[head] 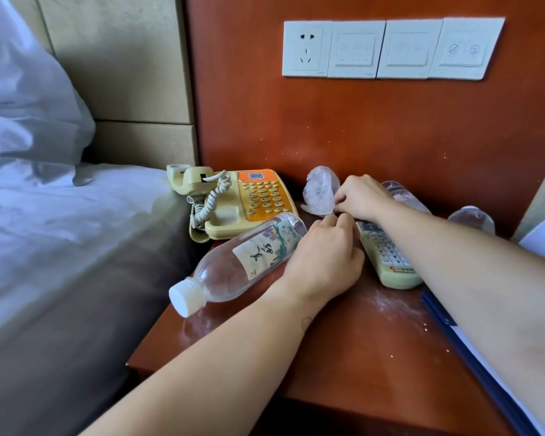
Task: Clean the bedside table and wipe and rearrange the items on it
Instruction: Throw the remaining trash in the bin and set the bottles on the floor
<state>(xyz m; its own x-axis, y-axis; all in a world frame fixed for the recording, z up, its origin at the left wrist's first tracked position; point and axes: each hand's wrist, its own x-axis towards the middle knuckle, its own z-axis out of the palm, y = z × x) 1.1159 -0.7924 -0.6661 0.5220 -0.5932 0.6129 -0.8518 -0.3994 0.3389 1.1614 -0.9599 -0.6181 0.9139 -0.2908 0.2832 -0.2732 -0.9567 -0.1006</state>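
Plastic wrapper (320, 191) is pinched by right hand (364, 196), left hand (324, 256) curled beside.

The reddish-brown bedside table (343, 357) is seen smeared and speckled with white dust. At its back left corner a cream telephone (243, 202) with an orange keypad is set, handset cradled. Just in front of the telephone a clear water bottle (233, 265) is laid on its side, white cap pointed away from it. Right of the telephone a crumpled clear plastic bag (320, 190) is propped up, and a cream remote control (390, 259) is laid keys-up, partly hidden.
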